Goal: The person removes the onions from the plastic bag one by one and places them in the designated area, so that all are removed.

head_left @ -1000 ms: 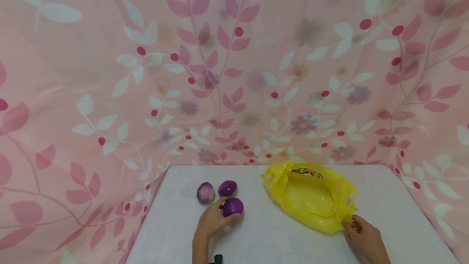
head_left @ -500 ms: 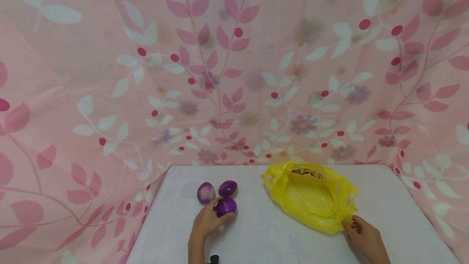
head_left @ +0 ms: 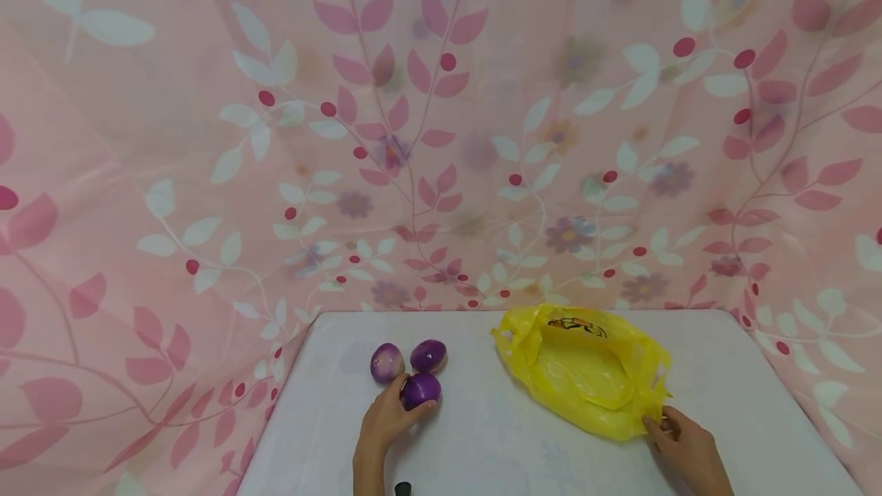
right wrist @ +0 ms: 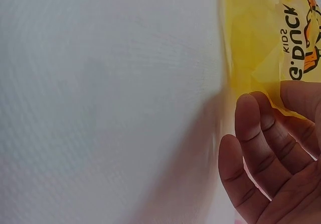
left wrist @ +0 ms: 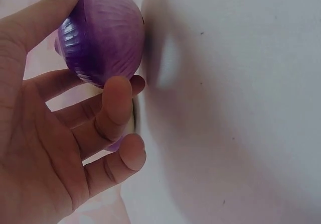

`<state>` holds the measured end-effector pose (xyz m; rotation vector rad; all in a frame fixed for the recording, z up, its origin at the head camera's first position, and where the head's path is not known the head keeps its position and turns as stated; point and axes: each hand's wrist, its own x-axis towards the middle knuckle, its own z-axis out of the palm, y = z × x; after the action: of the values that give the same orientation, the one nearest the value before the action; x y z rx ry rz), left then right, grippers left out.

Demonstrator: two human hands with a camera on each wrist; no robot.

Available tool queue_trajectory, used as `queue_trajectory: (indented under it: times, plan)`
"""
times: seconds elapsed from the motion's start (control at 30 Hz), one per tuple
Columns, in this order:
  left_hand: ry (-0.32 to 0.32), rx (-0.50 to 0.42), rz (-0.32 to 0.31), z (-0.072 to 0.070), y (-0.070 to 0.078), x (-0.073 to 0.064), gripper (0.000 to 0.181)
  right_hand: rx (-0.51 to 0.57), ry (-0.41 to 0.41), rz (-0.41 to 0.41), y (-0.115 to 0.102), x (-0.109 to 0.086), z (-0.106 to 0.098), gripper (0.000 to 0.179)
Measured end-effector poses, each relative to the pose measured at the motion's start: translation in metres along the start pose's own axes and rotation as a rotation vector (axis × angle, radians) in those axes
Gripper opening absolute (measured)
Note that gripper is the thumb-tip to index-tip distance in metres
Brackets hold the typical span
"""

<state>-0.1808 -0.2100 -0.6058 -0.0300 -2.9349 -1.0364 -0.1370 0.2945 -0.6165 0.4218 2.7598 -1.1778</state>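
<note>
A glossy purple onion [head_left: 422,391] is gripped between the thumb and fingers of my left hand [head_left: 384,423], close over the white table. The left wrist view shows the ribbed onion [left wrist: 108,38] held near the fingertips, with the lower fingers loosely bent beneath. Just behind it, two more onions lie side by side, a paler one [head_left: 386,364] and a darker one [head_left: 430,357]. On the right, my right hand [head_left: 687,446] pinches the near corner of a yellow plastic bag [head_left: 586,412], whose mouth gapes upward. Black duck lettering shows on the bag [right wrist: 256,38] in the right wrist view.
The white table [head_left: 496,450] reaches back to a pink floral curtain [head_left: 441,174], which also hangs along both sides. A small dark knob-like object [head_left: 403,489] shows at the bottom edge, beside the left forearm.
My left hand has drawn slightly left with its onion, towards the other two, mostly in the first half second. The right hand and the bag stay in place.
</note>
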Motion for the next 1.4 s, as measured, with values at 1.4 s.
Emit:
queue_trajectory:
  times: [1.4]
  plan:
    - [0.038, 0.130, 0.005, -0.006, 0.008, -0.010, 0.091, -0.010, 0.017, -0.011, 0.005, 0.002, 0.002, 0.050]
